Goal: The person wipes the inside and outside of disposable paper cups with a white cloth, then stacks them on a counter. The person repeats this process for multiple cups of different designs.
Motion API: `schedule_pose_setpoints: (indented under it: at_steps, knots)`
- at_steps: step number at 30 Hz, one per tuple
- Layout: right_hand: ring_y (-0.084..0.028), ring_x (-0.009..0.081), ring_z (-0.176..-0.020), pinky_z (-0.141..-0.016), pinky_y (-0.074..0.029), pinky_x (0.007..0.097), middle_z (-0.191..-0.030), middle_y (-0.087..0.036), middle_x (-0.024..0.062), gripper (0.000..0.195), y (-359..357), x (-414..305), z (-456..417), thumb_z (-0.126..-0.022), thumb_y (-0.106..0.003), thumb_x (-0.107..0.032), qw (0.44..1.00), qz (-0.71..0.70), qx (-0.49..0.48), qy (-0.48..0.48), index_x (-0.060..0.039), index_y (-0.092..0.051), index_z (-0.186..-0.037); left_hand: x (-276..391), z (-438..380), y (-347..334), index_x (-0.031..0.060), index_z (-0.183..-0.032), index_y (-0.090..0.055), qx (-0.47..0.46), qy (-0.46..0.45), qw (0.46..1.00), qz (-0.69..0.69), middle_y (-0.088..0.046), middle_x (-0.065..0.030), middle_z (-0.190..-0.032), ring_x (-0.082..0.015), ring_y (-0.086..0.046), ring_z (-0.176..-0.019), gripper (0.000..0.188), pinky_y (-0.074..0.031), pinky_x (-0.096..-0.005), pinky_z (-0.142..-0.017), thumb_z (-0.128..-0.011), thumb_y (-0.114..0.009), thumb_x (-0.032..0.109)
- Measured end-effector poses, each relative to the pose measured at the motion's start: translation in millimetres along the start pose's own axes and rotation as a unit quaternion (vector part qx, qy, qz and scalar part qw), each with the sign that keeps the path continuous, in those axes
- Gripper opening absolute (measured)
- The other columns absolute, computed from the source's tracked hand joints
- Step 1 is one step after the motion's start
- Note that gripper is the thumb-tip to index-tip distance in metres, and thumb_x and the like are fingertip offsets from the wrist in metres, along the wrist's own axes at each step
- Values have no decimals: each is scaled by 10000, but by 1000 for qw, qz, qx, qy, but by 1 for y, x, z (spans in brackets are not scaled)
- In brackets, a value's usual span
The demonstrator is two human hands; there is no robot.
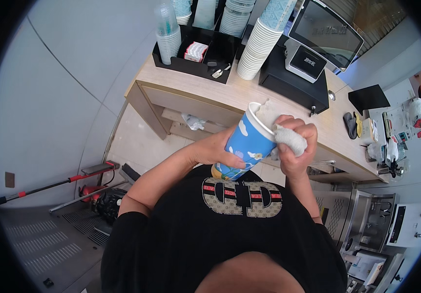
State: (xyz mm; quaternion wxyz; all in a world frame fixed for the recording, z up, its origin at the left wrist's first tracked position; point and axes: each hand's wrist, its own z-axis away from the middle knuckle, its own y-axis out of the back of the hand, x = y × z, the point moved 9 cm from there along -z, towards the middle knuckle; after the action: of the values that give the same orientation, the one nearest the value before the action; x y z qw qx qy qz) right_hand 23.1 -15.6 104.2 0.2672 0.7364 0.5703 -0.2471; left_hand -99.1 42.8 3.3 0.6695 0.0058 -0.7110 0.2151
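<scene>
A tall blue paper cup (248, 142) printed with clouds and flowers leans in front of my chest. My left hand (216, 149) is wrapped around its lower side, thumb across the front. The cup's white rim tilts up and to the right. In my right hand (294, 164) is a bunched whitish cloth (290, 140), pressed close to the rim. Part of the cloth reaches over the mouth of the cup, and the cup's inside is mostly hidden.
Ahead stands a wooden counter (196, 88). On it are a black organizer (196, 67), a tall stack of paper cups (252, 55), a black cash drawer (293, 86) and a touchscreen terminal (327, 33). A mop (97, 168) lies at left; a steel sink unit (371, 216) stands at right.
</scene>
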Motion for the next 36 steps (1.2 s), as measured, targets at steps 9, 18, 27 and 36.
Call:
schedule_pose_setpoints:
  at_steps: [9,18,27,36]
  knots:
    - [-617,121,-857,-755,-508,270,-994,-655,83,311,8,28,16,-814,-788,-65,944,209,98,-238,-49,-519,-968,30,-9,19,21,-1441,-337,275,-9,766,-581,-568,-213,-1261,-352,-598,-1152,964,-475,-430,-982,-675,-850,302]
    - [-637,257,-860,-800,-518,377,-984,-660,108,398,1,-15,12,-725,-806,39,992,117,-24,29,-81,-475,-909,1,-8,3,28,-1491,-308,-20,-28,994,-102,-529,-152,-1339,-266,-544,-1232,1061,-425,-387,-1050,-650,-874,343]
    - [-604,246,-968,-959,-464,420,-965,-610,131,256,70,28,25,-986,-590,-287,911,-229,261,-222,-54,-496,-1037,8,-3,18,10,-1476,-290,168,-48,941,-291,-513,-192,-1343,-286,-517,-1259,1115,-416,-401,-1061,-619,-909,363]
    - [-637,188,-892,-809,-528,324,-1051,-647,124,388,99,11,29,-997,-582,-334,902,-103,339,-247,-11,-545,-1210,17,16,37,45,-1490,-280,244,-123,911,-310,-509,-206,-1364,-338,-538,-1259,1134,-431,-434,-1062,-618,-899,422]
